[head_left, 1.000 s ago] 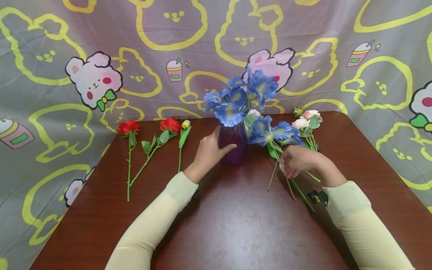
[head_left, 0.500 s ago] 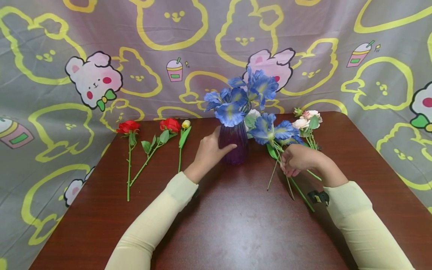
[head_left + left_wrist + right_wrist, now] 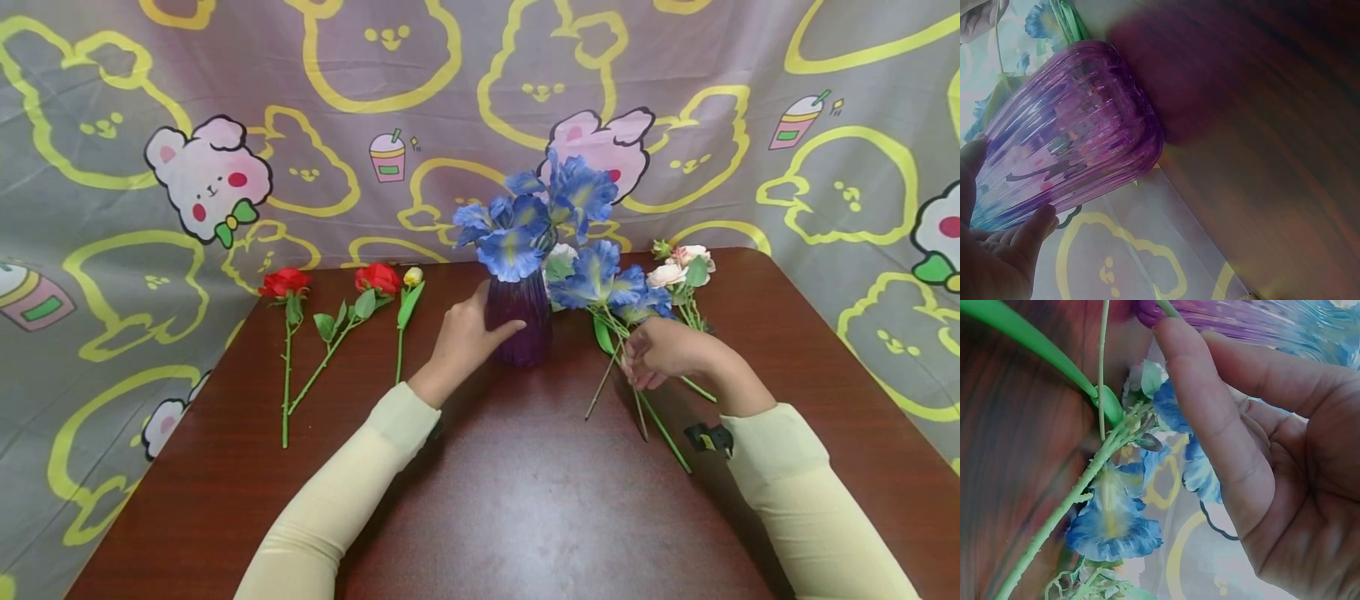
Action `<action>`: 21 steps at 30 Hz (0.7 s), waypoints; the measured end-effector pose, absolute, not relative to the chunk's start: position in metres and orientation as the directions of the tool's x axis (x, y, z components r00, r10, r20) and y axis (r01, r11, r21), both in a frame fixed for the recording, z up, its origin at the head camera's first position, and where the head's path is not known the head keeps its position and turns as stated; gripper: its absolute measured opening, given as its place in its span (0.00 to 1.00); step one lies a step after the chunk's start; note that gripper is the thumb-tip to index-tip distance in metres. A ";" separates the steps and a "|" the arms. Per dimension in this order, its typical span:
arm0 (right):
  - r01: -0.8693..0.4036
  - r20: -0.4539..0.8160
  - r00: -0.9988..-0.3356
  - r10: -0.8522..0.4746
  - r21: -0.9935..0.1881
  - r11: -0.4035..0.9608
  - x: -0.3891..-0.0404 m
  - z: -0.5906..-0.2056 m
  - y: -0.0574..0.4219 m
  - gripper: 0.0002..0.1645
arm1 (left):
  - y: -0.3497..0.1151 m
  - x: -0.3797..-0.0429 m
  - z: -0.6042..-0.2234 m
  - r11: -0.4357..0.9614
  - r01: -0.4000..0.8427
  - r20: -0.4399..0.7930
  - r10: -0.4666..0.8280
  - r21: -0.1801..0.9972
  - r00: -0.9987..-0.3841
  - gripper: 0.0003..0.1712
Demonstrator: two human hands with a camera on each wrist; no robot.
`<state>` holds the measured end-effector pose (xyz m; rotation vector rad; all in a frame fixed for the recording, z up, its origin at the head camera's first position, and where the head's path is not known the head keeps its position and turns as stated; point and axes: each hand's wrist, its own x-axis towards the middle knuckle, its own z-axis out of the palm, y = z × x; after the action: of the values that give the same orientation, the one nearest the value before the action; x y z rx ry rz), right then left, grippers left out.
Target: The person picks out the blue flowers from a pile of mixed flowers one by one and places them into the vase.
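Note:
Blue irises (image 3: 510, 237) stand in a purple ribbed glass vase (image 3: 531, 321), which my left hand (image 3: 465, 333) grips from its left side. In the left wrist view the see-through vase (image 3: 1079, 125) lies between thumb and fingers. My right hand (image 3: 663, 354), to the right of the vase, pinches the thin green stem (image 3: 1167, 307) of a blue iris between thumb and forefinger. Its bloom, a blue iris (image 3: 596, 279), is just right of the vase. Another blue iris (image 3: 1113, 519) shows behind the thorny stem in the right wrist view. Which bloom belongs to which stem is partly hidden.
Two red roses (image 3: 378, 277) and a yellow tulip (image 3: 413, 276) lie on the brown table (image 3: 510, 500) at left. Pale pink roses (image 3: 686, 265) lie at the back right. A white flower (image 3: 558, 262) is partly hidden behind the vase. A cartoon-print cloth (image 3: 465, 125) hangs behind.
The blue iris by my right hand has shifted slightly left and up, and its stem ends have swung left. My left hand and the vase have stayed put.

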<state>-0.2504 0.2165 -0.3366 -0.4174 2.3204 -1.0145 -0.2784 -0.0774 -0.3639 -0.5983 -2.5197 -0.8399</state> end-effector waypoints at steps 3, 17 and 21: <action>-0.058 -0.366 -0.794 -0.486 -0.750 0.659 -0.250 -0.336 0.216 0.07 | -0.078 -0.278 -0.364 0.722 0.513 0.502 0.263 0.463 -0.824 0.38; -0.070 -0.245 -0.861 -0.445 -0.810 0.582 -0.252 -0.335 0.214 0.07 | -0.078 -0.279 -0.364 0.732 0.502 0.495 0.258 0.461 -0.830 0.39; -0.083 -0.206 -0.881 -0.426 -0.819 0.568 -0.253 -0.336 0.212 0.07 | -0.077 -0.279 -0.364 0.734 0.505 0.499 0.261 0.454 -0.827 0.40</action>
<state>-0.2533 0.2121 -0.3355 -0.4125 2.4219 -1.2364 -0.2791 -0.0770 -0.3639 -0.5880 -2.5311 -0.8299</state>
